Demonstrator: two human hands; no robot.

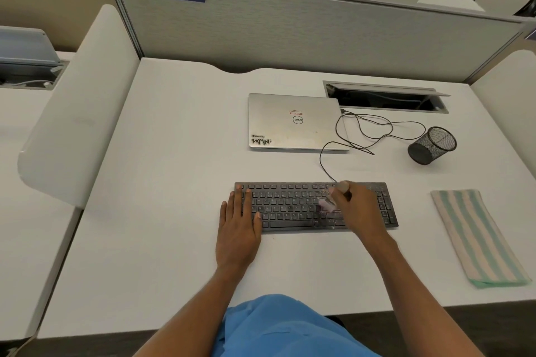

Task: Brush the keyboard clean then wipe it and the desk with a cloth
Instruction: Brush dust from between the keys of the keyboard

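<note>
Two hands were on the keyboard (290, 207), which lay front-middle on the desk (174, 182). Left hand (237, 229) lay flat, fingers straight, pressing the left end and holding nothing. Right hand (358, 210) had its fingers curled round a small brush (327, 202), its pale bristles blurred on the right-centre keys. Step in hand: brushing, probably. Striped cloth (478, 238) lay folded, well right of the keyboard, untouched. Next would call for finishing the rows, dropping the brush and reaching right for the cloth.
</note>
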